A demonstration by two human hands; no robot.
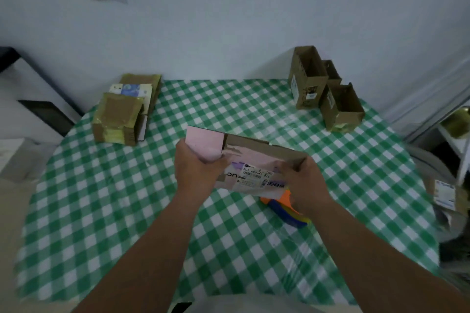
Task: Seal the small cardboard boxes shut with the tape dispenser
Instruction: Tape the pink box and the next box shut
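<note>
A pink and brown cardboard box [251, 165] with a shipping label sits between my hands above the table's middle. My left hand [195, 168] grips its left end, where a pink flap sticks up. My right hand [302, 180] holds the right end, fingers curled over the edge. The orange, blue and yellow tape dispenser [284, 207] lies on the table just under the box and my right wrist, partly hidden.
A stack of taped boxes [122, 112] stands at the back left of the green checked tablecloth [127, 211]. Three open brown boxes [323, 89] stand at the back right. More boxes [445, 193] lie off the table's right edge.
</note>
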